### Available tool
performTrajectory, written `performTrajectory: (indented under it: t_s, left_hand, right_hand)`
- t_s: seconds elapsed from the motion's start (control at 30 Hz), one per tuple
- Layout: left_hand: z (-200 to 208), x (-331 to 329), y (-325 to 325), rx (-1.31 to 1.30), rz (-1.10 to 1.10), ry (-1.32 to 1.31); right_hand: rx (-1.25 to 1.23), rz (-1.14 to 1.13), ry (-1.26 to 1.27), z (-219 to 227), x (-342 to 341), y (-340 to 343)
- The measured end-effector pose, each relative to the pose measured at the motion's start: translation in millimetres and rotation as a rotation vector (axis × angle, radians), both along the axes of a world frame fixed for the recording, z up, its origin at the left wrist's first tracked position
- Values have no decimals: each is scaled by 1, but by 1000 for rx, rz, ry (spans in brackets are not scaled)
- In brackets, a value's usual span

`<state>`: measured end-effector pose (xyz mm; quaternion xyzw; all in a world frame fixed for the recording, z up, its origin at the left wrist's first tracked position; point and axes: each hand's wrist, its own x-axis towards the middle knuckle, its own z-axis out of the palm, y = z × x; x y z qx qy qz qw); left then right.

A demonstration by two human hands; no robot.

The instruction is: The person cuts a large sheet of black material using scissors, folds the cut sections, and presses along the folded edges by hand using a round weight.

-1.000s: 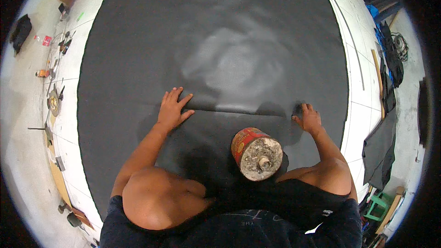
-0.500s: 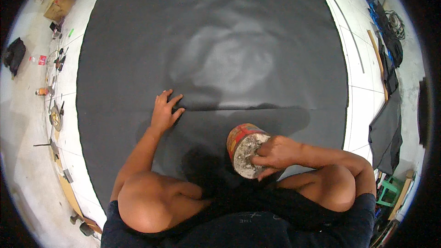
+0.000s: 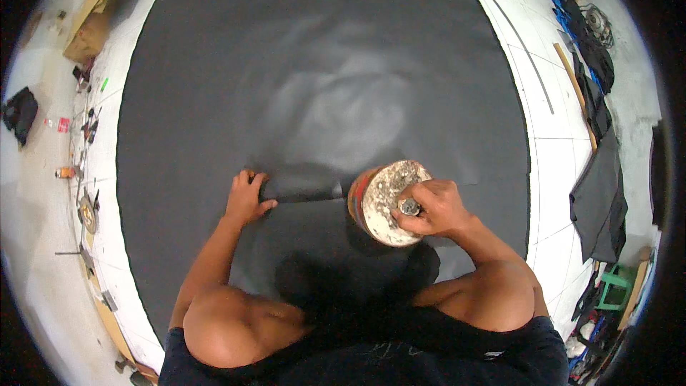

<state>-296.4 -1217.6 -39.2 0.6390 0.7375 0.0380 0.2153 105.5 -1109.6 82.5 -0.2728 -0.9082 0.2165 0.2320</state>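
A broad black sheet (image 3: 321,114), smooth like leatherette, lies in front of me, with a straight overlapped edge (image 3: 307,199) running across it. Flat on the sheet at the left end of this edge is my left hand (image 3: 246,198), open, its fingers apart. My right hand (image 3: 437,209) is closed around a short handle (image 3: 409,206) that sticks up from a red, round can (image 3: 356,204). A rough, whitish, cement-like fill (image 3: 389,227) tops the can. It sits over the edge line; whether its base touches the sheet is hidden.
White tiles (image 3: 554,171) border the sheet. Along the left lie small tools, an orange can (image 3: 66,172) and a cardboard box (image 3: 89,37). At right are a wooden strip (image 3: 575,93), dark fabric (image 3: 600,207) and a green stool (image 3: 614,286).
The can in my right hand has moved away from me, from the near side of the overlapped edge onto it. My left hand remains by the edge. The whole view has shifted slightly.
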Motion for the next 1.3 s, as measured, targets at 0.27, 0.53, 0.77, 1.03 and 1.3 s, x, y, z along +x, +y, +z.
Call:
performTrajectory:
  t_s: [0.27, 0.53, 0.77, 1.03, 1.3]
  left_hand:
    - [13, 7, 4, -183, 12, 73]
    - [25, 17, 13, -373, 50, 99]
    - [118, 67, 85, -716, 66, 168]
    - [369, 175, 0, -909, 364, -325]
    - [415, 227, -44, -924, 398, -402]
  right_hand:
    - [42, -152, -29, -40, -8, 49]
    - [-194, -90, -189, -24, -23, 50]
    - [-503, 57, -171, 30, 10, 65]
    - [-1241, -139, -502, 209, 144, -70]
    - [-1164, -556, -634, 317, 346, -94]
